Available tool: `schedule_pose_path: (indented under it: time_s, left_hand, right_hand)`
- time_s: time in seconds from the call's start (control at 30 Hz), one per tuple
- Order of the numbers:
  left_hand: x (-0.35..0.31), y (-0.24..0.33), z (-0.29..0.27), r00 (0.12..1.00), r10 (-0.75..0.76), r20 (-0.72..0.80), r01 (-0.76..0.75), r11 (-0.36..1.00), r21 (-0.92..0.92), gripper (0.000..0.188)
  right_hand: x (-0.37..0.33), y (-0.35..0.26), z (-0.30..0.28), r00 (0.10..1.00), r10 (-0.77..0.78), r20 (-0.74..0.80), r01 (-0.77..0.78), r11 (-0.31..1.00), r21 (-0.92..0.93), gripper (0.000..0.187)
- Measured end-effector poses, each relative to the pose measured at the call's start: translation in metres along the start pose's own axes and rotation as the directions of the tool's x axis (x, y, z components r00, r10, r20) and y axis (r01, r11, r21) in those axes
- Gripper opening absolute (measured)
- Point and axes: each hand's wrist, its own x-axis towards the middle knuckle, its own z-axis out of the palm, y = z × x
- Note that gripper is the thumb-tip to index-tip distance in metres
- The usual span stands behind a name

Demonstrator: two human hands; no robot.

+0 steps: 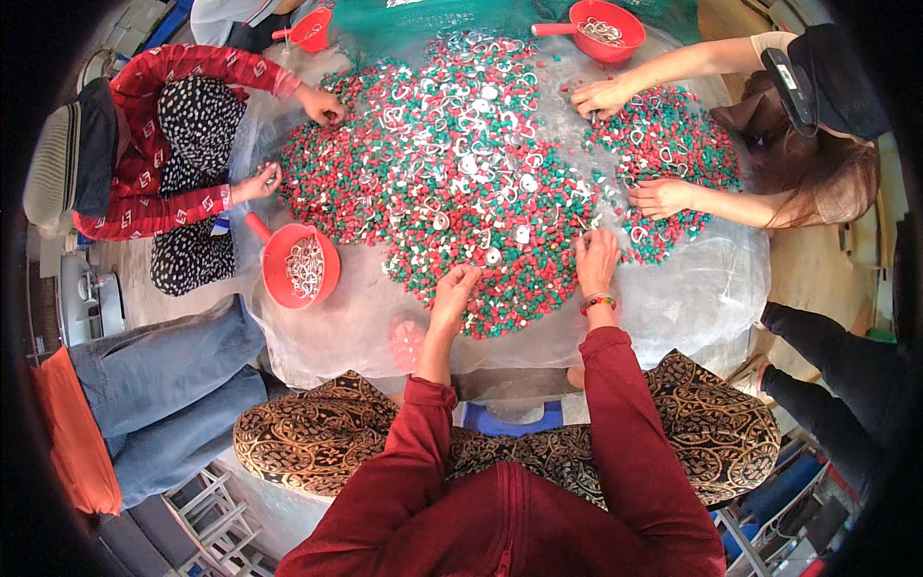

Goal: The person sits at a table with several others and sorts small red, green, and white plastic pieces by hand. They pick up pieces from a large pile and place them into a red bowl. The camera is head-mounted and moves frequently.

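A wide heap of small red, green and white pieces (519, 298) lies in front of me, with pale rings and round white discs (493, 257) mixed in. At the heap's near edge is my left hand (454, 296), its fingers bent together in a pinch; what sits between them is too small to make out. My right hand (597, 260), with a beaded bracelet (597, 302) at the wrist, rests by the heap's near right edge. Its thumb and fingers look apart, and I see nothing held in them.
A red handled strainer (274, 274) holding pale rings stands to the left; another red strainer (577, 31) is at the far right, a third at the far left. Co-workers' hands (322, 104) touch the heap from both sides. Translucent sheeting (702, 298) covers the work surface.
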Motion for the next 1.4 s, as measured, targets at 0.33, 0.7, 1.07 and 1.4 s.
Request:
schedule_pose_path:
  time_s: [0.33, 0.7, 1.07, 1.4]
  left_hand:
    - [0.009, 0.004, 0.039, 0.927, -0.103, 0.359, 0.207, 0.942, -0.264, 0.056]
    - [0.028, -0.011, 0.025, 0.879, -0.023, 0.477, 0.264, 0.856, -0.444, 0.027]
    - [0.002, -0.014, 0.026, 0.935, -0.102, 0.339, 0.207, 0.934, -0.291, 0.037]
    - [-0.002, -0.032, 0.012, 0.923, -0.014, 0.384, 0.258, 0.762, -0.594, 0.061]
  right_hand:
    - [-0.019, -0.049, -0.048, 0.91, -0.015, 0.415, -0.345, 0.529, 0.775, 0.011]
    - [0.08, 0.008, 0.008, 0.999, 0.045, 0.022, -0.05, 0.903, 0.426, 0.023]
    - [0.067, 0.0, 0.015, 0.977, -0.213, 0.012, 0.206, 0.955, 0.212, 0.015]
    - [-0.037, -0.099, -0.048, 0.88, 0.107, 0.463, -0.436, 0.568, 0.698, 0.018]
